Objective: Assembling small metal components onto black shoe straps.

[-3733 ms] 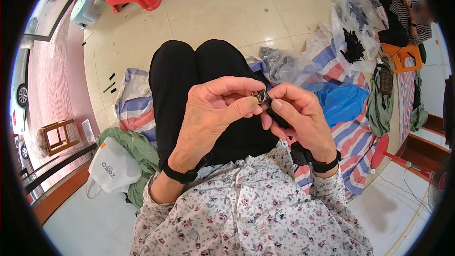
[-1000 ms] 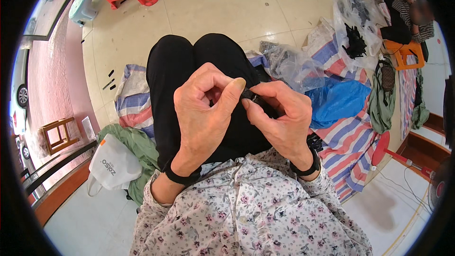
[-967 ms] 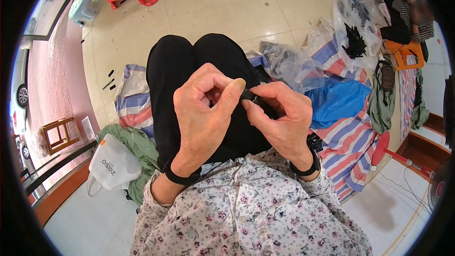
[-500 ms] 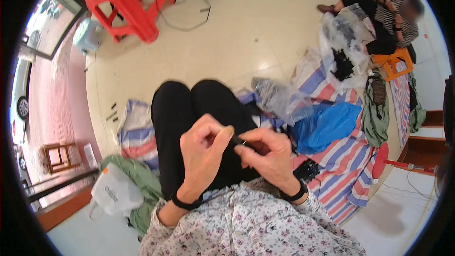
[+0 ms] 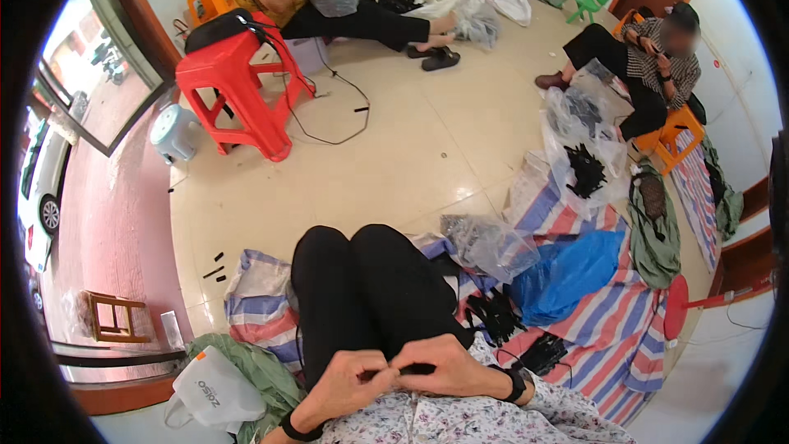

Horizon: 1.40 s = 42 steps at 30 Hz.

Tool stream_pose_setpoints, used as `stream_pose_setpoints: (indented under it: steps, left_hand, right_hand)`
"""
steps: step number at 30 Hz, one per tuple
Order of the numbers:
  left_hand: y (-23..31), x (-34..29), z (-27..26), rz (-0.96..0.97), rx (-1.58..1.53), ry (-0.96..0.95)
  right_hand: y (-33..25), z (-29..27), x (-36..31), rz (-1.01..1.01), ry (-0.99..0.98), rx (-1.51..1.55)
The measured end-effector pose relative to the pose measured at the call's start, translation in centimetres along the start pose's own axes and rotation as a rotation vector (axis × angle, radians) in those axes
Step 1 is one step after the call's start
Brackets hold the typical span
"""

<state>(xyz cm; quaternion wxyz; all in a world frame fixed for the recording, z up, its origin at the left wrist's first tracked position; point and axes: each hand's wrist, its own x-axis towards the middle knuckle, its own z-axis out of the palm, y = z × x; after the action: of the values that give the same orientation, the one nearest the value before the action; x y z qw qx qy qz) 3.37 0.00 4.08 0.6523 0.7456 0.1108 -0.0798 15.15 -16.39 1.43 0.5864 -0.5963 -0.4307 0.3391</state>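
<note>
My left hand [image 5: 355,380] and my right hand [image 5: 442,367] meet fingertip to fingertip over my lap, both closed in a pinch. Between them is a small black piece [image 5: 417,368], mostly covered by the fingers; its exact kind cannot be made out. Black trousers [image 5: 374,296] cover my legs beneath the hands. To the right of my knees, a heap of black strip-like pieces [image 5: 493,316] lies on the striped sheet [image 5: 604,312], with another dark bundle [image 5: 544,355] nearer to me.
A blue plastic bag [image 5: 567,275] and a clear bag [image 5: 489,247] lie right of my knees. A red stool [image 5: 226,74] with a black bag stands far left. Two people sit at the far left and right. A white bag [image 5: 215,386] is at my left; small black pieces [image 5: 215,267] dot the floor.
The view has tilted up, bringing more of the far room and a seated person in yellow into sight. My hands now appear lower, closer to my body, with fingertips together.
</note>
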Motion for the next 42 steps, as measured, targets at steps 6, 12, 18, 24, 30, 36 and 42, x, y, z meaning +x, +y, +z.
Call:
stream_pose_setpoints:
  steps: [6,12,18,24,30,36,42]
  left_hand:
    - [-2.0,-3.2,1.0,-0.153,-0.147,-0.144]
    - [-1.4,-4.6,1.8,-0.213,-0.369,-0.067]
    - [-1.7,-5.6,2.3,-0.174,-0.403,-0.038]
    - [-3.0,-5.3,2.6,-0.101,-0.385,-0.098]
    - [-4.9,-5.1,3.0,-0.05,-0.449,-0.132]
    - [-4.1,-4.8,2.3,-0.074,-0.529,-0.121]
    - [-6.5,-4.4,2.5,-0.122,-0.498,-0.08]
  right_hand:
    - [0.0,0.7,-1.6,0.103,-0.225,0.056]
    - [0.1,1.4,-1.8,0.056,-0.236,0.115]
    - [-0.2,1.3,-1.8,0.065,-0.297,0.117]
    - [-2.2,1.8,-0.8,-0.049,-0.132,0.093]
    - [-2.3,1.5,-0.6,0.079,-0.173,0.104]
    - [-0.4,1.4,-0.9,0.034,-0.146,0.175]
    - [-1.1,1.2,-0.1,0.051,-0.174,0.085]
